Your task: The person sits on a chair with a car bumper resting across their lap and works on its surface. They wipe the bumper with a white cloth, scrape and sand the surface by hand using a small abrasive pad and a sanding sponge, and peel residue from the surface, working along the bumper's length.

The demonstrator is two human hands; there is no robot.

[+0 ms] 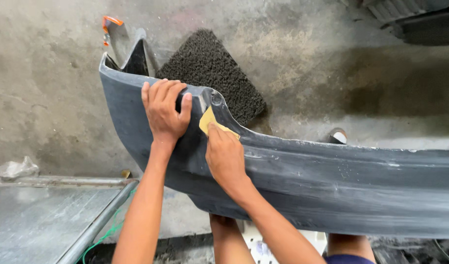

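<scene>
A long grey car bumper (332, 186) lies across my lap, its surface dull and scuffed with pale streaks. My left hand (164, 110) grips the bumper's upper edge near its left corner, fingers curled over the rim. Just to the right, my right hand (224, 154) presses a folded yellow piece of sandpaper (207, 120) against the curved edge of the bumper. Most of the sandpaper is hidden under my fingers.
A black coarse mat (212, 71) lies on the concrete floor (53, 98) behind the bumper. An orange-tipped tool (108, 27) rests at the far left. A crumpled plastic bag (16, 167) and a metal pipe (99, 222) sit lower left. My knees show under the bumper.
</scene>
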